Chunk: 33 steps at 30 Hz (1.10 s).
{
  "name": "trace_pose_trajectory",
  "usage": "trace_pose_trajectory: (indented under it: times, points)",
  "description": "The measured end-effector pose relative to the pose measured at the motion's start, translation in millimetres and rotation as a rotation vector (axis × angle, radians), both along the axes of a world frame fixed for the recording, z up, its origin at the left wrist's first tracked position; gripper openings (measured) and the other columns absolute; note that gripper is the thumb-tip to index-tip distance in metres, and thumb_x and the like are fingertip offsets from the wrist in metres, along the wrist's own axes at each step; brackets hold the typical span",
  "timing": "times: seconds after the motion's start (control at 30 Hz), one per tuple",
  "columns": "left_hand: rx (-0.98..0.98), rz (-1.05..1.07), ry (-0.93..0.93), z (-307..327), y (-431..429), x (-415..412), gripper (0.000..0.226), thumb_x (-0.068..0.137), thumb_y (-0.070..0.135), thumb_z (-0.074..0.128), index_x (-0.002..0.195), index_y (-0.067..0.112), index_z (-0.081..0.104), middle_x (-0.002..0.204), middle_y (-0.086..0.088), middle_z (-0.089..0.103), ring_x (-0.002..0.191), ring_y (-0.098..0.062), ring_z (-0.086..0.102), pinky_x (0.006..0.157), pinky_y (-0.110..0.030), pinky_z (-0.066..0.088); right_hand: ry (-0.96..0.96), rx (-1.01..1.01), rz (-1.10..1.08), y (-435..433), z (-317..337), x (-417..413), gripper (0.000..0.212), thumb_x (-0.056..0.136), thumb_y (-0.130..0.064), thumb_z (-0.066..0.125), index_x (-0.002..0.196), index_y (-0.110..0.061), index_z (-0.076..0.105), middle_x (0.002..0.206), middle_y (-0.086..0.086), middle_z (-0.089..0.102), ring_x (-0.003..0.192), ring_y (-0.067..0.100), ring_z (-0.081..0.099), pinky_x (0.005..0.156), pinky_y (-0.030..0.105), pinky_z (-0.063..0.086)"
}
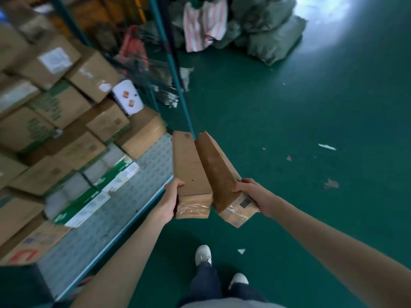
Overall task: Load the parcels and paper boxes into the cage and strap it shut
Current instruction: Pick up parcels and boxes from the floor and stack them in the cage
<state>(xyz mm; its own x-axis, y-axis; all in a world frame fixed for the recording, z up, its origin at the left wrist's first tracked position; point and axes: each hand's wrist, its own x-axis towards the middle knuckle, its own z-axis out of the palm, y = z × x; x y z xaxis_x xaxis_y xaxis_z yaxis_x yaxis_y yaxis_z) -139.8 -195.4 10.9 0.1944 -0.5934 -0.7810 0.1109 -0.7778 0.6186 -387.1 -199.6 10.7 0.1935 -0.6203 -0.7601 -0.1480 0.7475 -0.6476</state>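
Observation:
I carry two long brown cardboard boxes side by side in front of me. My left hand [171,196] grips the near end of the left box [189,165]. My right hand [251,192] grips the near end of the right box [218,170], which tilts to the right. Both near ends are wrapped in clear tape. The cage [175,78], with teal bars and a grey studded floor [142,181], stands to my left. Several cardboard boxes [73,107] are stacked inside it, with packs in green and white wrapping [106,174] in front.
Green sacks [271,34] and a pink-striped bag [204,23] lie on the green floor [311,130] beyond the cage. Small scraps of paper dot the floor to the right. My feet in white shoes [203,254] stand just below the boxes.

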Motion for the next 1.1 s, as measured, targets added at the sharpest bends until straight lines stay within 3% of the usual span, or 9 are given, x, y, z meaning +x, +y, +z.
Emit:
trace_pose_trajectory:
  times: [0.17, 0.27, 0.47, 0.57, 0.63, 0.73, 0.87, 0.97, 1.1]
  points:
    - [-0.079, 0.245, 0.011, 27.5, 17.0, 66.2, 0.054, 0.088, 0.040, 0.054, 0.133, 0.010, 0.050, 0.097, -0.015, 0.064, 0.078, -0.028, 0.063, 0.065, -0.033, 0.049, -0.066, -0.046, 0.111, -32.3, 24.0, 60.1, 0.060, 0.083, -0.019, 0.069, 0.136, -0.014, 0.042, 0.117, 0.016, 0.063, 0.083, 0.027, 0.066, 0.065, 0.032, 0.054]
    - [-0.157, 0.349, 0.018, 46.3, 25.7, 104.1, 0.068, 0.077, 0.048, 0.058, 0.135, 0.013, 0.046, 0.103, -0.016, 0.065, 0.082, -0.029, 0.066, 0.067, -0.034, 0.051, -0.064, -0.140, 0.222, -47.7, 40.9, 104.9, 0.079, 0.065, -0.035, 0.075, 0.135, -0.015, 0.046, 0.117, 0.008, 0.062, 0.090, 0.022, 0.060, 0.074, 0.033, 0.045]
    - [-0.301, 0.481, 0.029, 78.7, 16.3, 155.8, 0.073, 0.070, 0.051, 0.060, 0.131, 0.013, 0.047, 0.118, -0.019, 0.065, 0.087, -0.030, 0.066, 0.065, -0.035, 0.054, -0.170, -0.210, 0.226, -78.2, 67.8, 173.0, 0.087, 0.049, -0.031, 0.078, 0.131, -0.019, 0.049, 0.112, 0.013, 0.066, 0.091, 0.027, 0.060, 0.084, 0.040, 0.048]
    - [-0.384, 0.521, -0.018, 91.7, 2.6, 185.9, 0.050, 0.090, 0.040, 0.052, 0.129, 0.011, 0.043, 0.115, -0.018, 0.061, 0.087, -0.028, 0.063, 0.068, -0.034, 0.052, -0.220, -0.248, 0.184, -98.6, 85.6, 199.9, 0.080, 0.055, -0.024, 0.070, 0.132, -0.019, 0.047, 0.107, 0.010, 0.064, 0.081, 0.024, 0.064, 0.065, 0.031, 0.054]
    - [-0.424, 0.518, -0.036, 104.5, -6.0, 197.9, 0.056, 0.087, 0.040, 0.054, 0.133, 0.011, 0.044, 0.119, -0.018, 0.061, 0.087, -0.027, 0.063, 0.061, -0.032, 0.050, -0.213, -0.328, 0.180, -110.9, 99.9, 206.9, 0.079, 0.056, -0.023, 0.069, 0.132, -0.019, 0.048, 0.107, 0.011, 0.064, 0.077, 0.023, 0.062, 0.055, 0.027, 0.050]
    - [-0.555, 0.550, -0.087, 132.3, -28.1, 234.8, 0.070, 0.073, 0.043, 0.059, 0.135, 0.013, 0.044, 0.128, -0.018, 0.059, 0.097, -0.029, 0.064, 0.065, -0.034, 0.050, -0.225, -0.433, 0.162, -144.2, 121.6, 238.9, 0.079, 0.056, -0.023, 0.069, 0.133, -0.021, 0.052, 0.102, 0.011, 0.066, 0.072, 0.023, 0.061, 0.055, 0.028, 0.048]
    - [-0.678, 0.537, -0.216, 163.2, -61.9, 269.7, 0.060, 0.072, 0.040, 0.061, 0.124, 0.019, 0.040, 0.124, -0.013, 0.058, 0.103, -0.026, 0.061, 0.072, -0.037, 0.050, -0.272, -0.503, 0.131, -184.2, 149.2, 272.8, 0.076, 0.060, -0.022, 0.072, 0.133, -0.024, 0.051, 0.112, 0.008, 0.064, 0.081, 0.021, 0.064, 0.056, 0.028, 0.050]
    - [-0.732, 0.541, -0.259, 180.7, -88.5, 288.8, 0.070, 0.077, 0.035, 0.061, 0.139, 0.018, 0.034, 0.127, -0.009, 0.055, 0.110, -0.025, 0.057, 0.089, -0.043, 0.051, -0.272, -0.536, 0.102, -215.4, 164.2, 295.6, 0.074, 0.063, -0.023, 0.073, 0.133, -0.023, 0.052, 0.109, 0.008, 0.065, 0.086, 0.022, 0.063, 0.061, 0.030, 0.050]
    - [-0.780, 0.584, -0.308, 192.4, -127.5, 303.1, 0.054, 0.092, 0.020, 0.055, 0.140, 0.015, 0.031, 0.121, -0.007, 0.053, 0.104, -0.020, 0.056, 0.079, -0.034, 0.048, -0.239, -0.574, 0.087, -267.7, 176.5, 319.4, 0.076, 0.060, -0.026, 0.074, 0.133, -0.022, 0.052, 0.115, 0.010, 0.063, 0.091, 0.023, 0.062, 0.066, 0.031, 0.051]
